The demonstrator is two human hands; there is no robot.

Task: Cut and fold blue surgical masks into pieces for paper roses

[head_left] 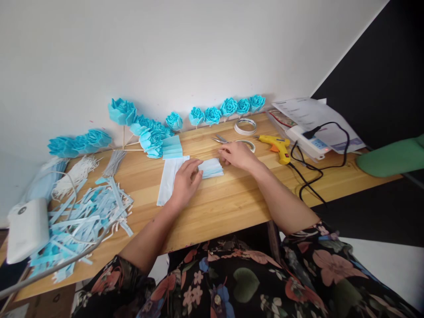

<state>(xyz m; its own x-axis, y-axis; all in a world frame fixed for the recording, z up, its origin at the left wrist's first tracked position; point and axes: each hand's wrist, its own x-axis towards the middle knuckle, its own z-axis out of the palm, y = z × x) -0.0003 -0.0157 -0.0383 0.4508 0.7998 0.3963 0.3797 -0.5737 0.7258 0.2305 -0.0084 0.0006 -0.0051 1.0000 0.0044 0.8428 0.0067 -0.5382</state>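
My left hand (184, 182) lies on a light blue pleated mask piece (212, 168) on the wooden table (232, 203), fingers bent and pressing its left end. My right hand (236, 154) rests at the piece's right end, fingers curled on its edge. Under my left hand a white unfolded mask sheet (166, 179) lies flat. A folded blue piece (172, 147) sits just behind it.
Blue paper roses (212, 115) line the wall. Scissors (219, 139), tape rolls (245, 126) and a yellow glue gun (276, 145) with black cable lie behind my right hand. A heap of cut strips (86, 216) and a white device (26, 229) fill the left; papers (311, 117) are at the right.
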